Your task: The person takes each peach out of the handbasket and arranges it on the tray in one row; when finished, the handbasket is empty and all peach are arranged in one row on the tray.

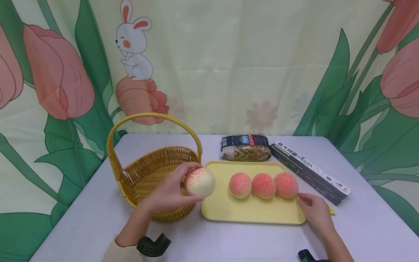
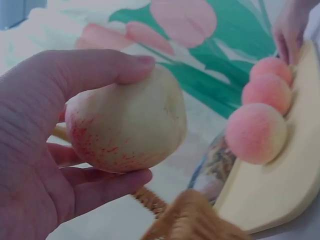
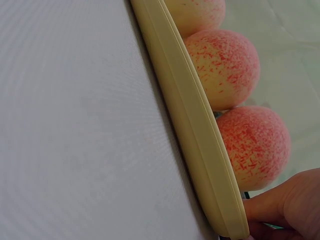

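Observation:
My left hand (image 1: 173, 189) grips a pale peach (image 1: 199, 182) with red speckles, thumb on one side and fingers on the other. It holds the peach in the air between the wicker basket (image 1: 188, 209) and the yellow tray (image 1: 216, 209). Three pink peaches sit in a row on the tray; the rightmost peach (image 1: 286, 185) is closest to my right hand (image 1: 314, 211). That hand pinches the tray's right edge, as the right wrist view also shows at the rim (image 3: 227, 200); some of its fingertips are hidden there.
Behind the tray lies a bag of pasta (image 1: 247, 148). A long black pasta box (image 1: 311, 173) slants along the right. A small yellow item (image 1: 332, 209) shows partly beside my right hand. The basket's tall handle (image 1: 150, 115) arches up at the left.

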### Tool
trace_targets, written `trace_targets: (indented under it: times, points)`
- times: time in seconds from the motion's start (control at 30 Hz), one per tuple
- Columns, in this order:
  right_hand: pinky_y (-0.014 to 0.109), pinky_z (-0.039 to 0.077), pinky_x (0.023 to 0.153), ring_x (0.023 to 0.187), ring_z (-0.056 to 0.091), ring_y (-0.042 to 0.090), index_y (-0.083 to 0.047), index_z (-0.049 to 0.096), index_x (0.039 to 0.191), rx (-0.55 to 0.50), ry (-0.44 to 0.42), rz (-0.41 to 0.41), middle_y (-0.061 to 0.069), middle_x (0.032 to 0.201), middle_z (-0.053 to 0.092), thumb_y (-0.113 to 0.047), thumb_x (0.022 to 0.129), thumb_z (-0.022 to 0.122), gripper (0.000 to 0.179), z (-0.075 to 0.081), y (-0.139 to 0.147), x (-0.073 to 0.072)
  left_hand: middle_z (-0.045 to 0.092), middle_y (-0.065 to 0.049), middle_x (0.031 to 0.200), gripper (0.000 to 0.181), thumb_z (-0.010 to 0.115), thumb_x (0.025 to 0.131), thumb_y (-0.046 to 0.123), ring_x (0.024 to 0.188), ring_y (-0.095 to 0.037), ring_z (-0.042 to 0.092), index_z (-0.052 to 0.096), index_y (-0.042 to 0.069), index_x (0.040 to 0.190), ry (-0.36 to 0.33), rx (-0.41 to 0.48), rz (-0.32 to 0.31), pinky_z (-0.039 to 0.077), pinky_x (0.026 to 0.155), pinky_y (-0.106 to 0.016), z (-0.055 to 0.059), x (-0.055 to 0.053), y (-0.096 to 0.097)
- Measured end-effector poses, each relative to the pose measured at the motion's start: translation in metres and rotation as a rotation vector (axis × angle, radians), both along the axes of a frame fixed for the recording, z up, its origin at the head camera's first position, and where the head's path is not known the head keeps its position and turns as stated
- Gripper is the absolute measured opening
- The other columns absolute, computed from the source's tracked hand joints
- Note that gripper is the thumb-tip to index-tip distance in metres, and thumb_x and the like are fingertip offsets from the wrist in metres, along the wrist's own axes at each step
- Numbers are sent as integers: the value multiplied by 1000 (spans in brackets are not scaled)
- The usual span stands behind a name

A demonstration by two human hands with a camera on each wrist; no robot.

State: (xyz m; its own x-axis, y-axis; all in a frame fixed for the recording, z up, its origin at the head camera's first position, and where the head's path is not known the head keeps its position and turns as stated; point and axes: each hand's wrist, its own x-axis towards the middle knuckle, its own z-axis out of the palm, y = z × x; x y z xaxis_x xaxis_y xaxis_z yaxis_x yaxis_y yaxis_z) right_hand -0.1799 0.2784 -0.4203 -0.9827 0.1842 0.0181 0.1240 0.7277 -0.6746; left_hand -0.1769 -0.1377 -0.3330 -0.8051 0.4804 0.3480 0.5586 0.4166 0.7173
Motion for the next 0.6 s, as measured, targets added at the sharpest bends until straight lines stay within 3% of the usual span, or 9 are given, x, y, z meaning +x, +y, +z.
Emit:
trace_targets:
  times: [0.2,0.5,0.6]
  points:
    - [49,47,77,97,54,44,13,55,113,14,9,10,30,105,58,-9,87,56,34,-2,0,-1,44,7,122,72,79,69,39,101,-12,50,41,24,128,-19,-17,34,50,72,-28,-9,2,16]
    - [48,47,77,100,52,45,14,53,115,20,-25,7,31,108,56,-10,88,55,35,-1,2,-2,44,3,122,69,78,71,35,104,-13,50,41,20,126,-54,-20,-26,46,83,-31,-31,12,51]
    - [48,47,77,99,52,45,14,53,115,18,-23,8,31,108,56,-9,88,55,35,-1,1,-3,44,1,122,70,80,69,33,105,-13,50,42,19,126,-54,-28,-10,45,85,-31,-37,14,56]
